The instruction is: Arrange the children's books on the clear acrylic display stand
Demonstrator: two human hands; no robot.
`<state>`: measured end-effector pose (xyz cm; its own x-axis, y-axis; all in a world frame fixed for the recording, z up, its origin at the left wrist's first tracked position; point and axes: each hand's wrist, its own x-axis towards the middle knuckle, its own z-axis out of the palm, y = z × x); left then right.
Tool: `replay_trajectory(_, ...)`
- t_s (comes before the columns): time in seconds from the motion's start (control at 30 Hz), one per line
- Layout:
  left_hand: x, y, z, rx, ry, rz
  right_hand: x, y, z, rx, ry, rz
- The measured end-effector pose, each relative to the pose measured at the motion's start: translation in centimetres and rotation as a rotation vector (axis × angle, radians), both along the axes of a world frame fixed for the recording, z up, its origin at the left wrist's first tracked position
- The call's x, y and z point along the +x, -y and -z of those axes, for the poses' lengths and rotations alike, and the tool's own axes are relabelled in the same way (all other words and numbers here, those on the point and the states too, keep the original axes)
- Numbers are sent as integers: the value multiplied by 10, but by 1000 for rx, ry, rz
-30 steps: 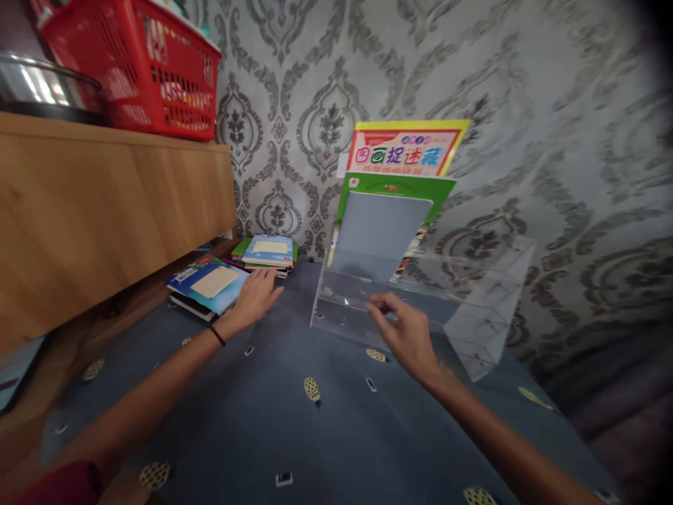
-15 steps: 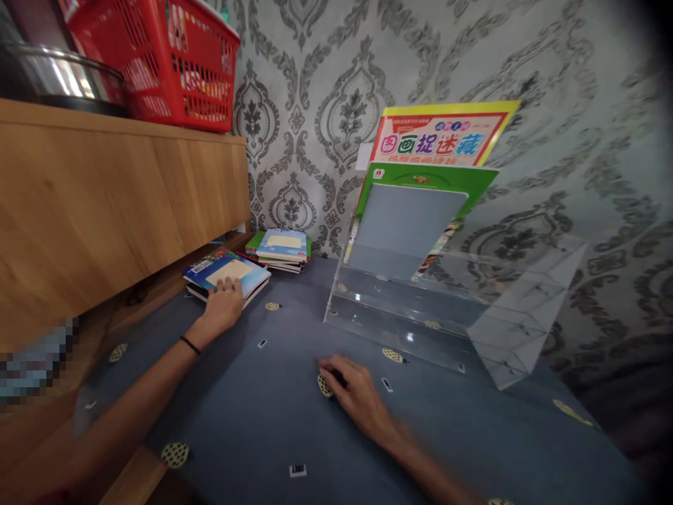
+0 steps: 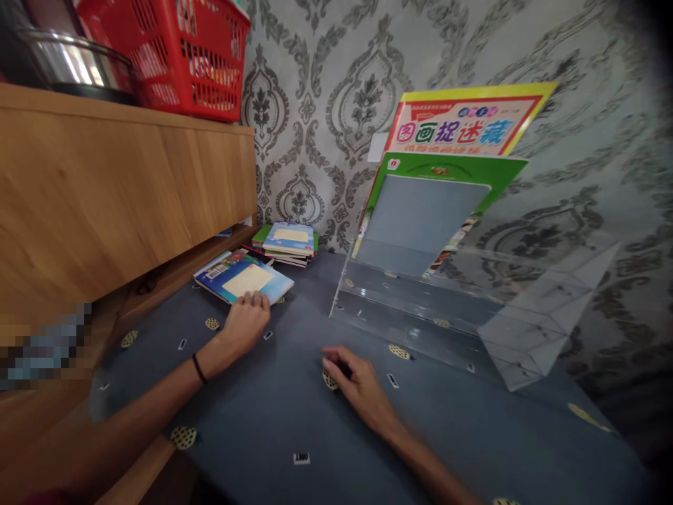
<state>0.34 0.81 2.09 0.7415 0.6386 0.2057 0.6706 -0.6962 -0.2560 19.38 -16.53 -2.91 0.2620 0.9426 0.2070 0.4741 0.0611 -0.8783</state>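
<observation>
Left hand (image 3: pixel 245 322), fingers pinching the blue book (image 3: pixel 247 277) at its twelve o'clock; right hand (image 3: pixel 357 382), fingers parted, clear stand (image 3: pixel 457 326) at its two.

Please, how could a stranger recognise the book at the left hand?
Find the wooden cabinet at the left. On the dark cloth beside it lies a blue book, with the left hand at its near edge. Unlike the stack of books behind, it shows a barcode.

Forearm (image 3: pixel 423 456) of right hand (image 3: pixel 357 386) partly beyond bottom edge
</observation>
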Motion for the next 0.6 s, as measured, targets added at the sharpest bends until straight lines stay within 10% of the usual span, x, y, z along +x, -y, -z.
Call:
replay_trajectory(0.2, 7, 86, 19, 141, 87, 597, -8, -10, 1, -114, -662, 15)
replay_trajectory(0.33, 14, 135, 29, 106, 195, 861, -5, -6, 4, -151, -709, 48)
replay_trajectory(0.6, 18, 135, 25, -47, 248, 893, -2, 2, 7, -138, -629, 58)
